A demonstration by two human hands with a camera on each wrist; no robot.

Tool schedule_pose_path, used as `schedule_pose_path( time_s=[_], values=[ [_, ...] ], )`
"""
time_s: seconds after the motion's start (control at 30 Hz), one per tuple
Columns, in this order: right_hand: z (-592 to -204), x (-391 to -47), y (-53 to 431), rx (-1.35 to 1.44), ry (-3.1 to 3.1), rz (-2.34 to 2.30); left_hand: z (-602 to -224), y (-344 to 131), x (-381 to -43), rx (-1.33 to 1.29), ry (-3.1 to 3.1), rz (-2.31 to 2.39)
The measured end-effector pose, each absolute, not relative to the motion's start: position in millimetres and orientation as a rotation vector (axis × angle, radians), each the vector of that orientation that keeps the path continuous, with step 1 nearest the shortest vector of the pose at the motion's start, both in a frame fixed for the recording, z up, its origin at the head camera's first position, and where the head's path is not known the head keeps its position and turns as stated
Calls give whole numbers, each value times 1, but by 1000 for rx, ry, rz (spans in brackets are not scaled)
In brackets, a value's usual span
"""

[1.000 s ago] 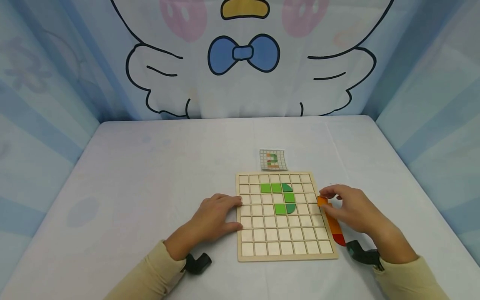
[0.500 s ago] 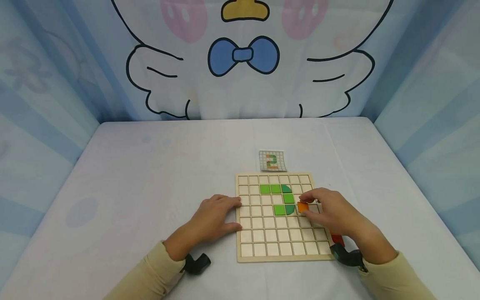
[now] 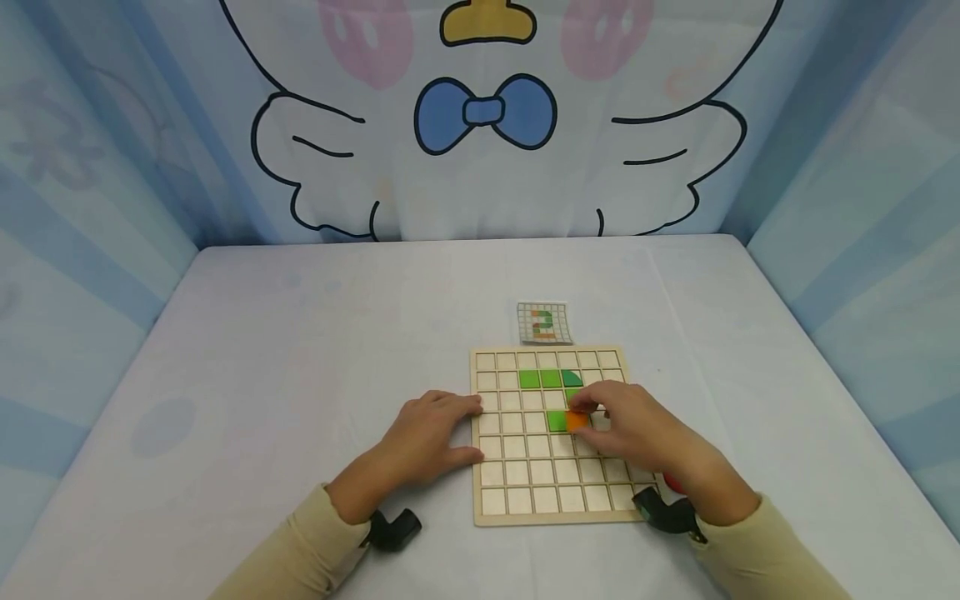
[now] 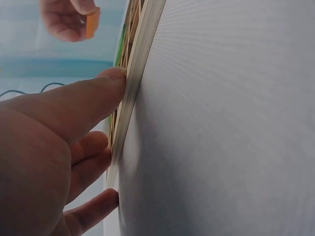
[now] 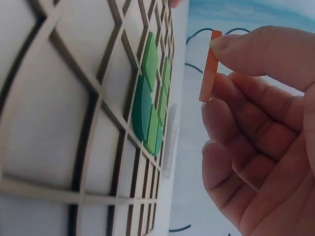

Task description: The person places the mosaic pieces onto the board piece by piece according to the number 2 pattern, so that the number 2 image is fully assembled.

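My right hand [image 3: 637, 425] pinches an orange square tile [image 3: 577, 422] between thumb and fingers, held up off the wooden grid board [image 3: 517, 520]. In the right wrist view the orange tile [image 5: 210, 66] stands on edge, apart from the board. Green square tiles [image 3: 529, 379] and a dark green round-cornered tile [image 3: 572, 378] lie in the grid; the right hand covers others. My left hand [image 3: 420, 437] touches the board's left edge with extended thumb and fingers. The left wrist view shows its thumb [image 4: 78, 101] against the wooden rim [image 4: 135, 78].
A small printed card [image 3: 544, 323] with a coloured pattern on a grid lies just beyond the board. Part of a red tile [image 3: 672, 483] shows at the board's right side, mostly behind the right wrist. Cloth walls with cartoon drawings enclose the table.
My right hand has lifted the orange tile from the row at the board's right side and carried it left over the green tiles. The left hand has stayed at the edge.
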State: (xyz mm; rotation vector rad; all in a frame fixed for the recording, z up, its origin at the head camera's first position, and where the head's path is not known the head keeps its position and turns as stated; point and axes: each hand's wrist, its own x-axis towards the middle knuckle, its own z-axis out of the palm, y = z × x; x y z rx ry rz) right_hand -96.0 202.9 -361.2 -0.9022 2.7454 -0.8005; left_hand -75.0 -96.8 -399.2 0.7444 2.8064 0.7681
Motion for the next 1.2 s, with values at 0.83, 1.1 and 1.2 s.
schedule_pose_path(
  time_s=[0.83, 1.1, 1.2],
  values=[
    [-378, -92, 173, -985, 2691, -741, -401, -97, -75, 756, 2826, 761],
    [-382, -93, 170, -1005, 2675, -740, -401, -96, -75, 745, 2824, 755],
    [-382, -93, 168, -995, 2659, -737, -402, -96, -75, 741, 2825, 758]
  ],
)
